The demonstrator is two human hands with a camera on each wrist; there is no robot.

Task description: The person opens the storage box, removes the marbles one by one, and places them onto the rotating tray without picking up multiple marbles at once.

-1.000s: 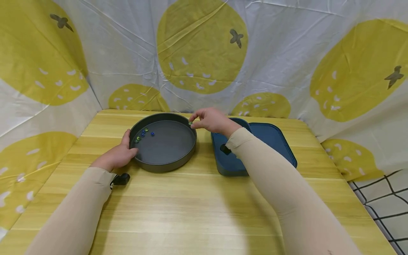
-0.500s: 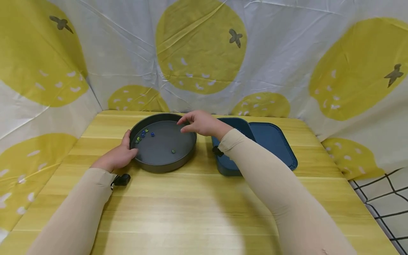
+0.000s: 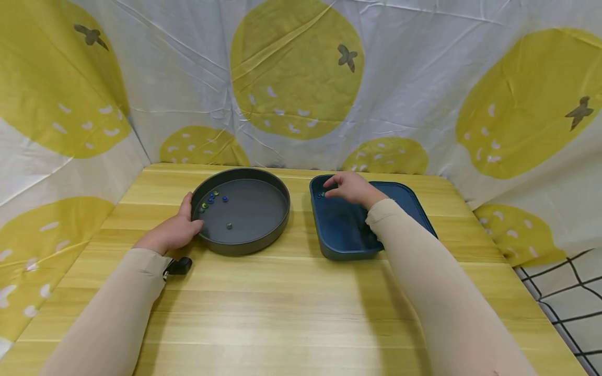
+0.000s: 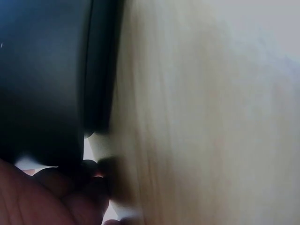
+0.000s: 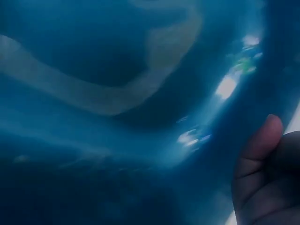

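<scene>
In the head view, a round dark grey pan stands on the left of the table. My left hand holds its left side, thumb over the rim and fingers along the outer wall; the left wrist view shows the fingers at the pan's wall. Several small blue and green marbles lie along the pan's left side, and one green marble sits nearer its front. My right hand hovers over the back of a blue rectangular box, thumb and fingers apart near small green marbles in its far left corner.
A flat blue lid lies right of the box, partly hidden by the right forearm. The wooden table stretches in front. A fruit-print curtain hangs close behind and at the sides.
My right hand let a green marble go into the pan, where it rolled toward the front and left. The hand then moved right, over the blue box. My left hand stayed put.
</scene>
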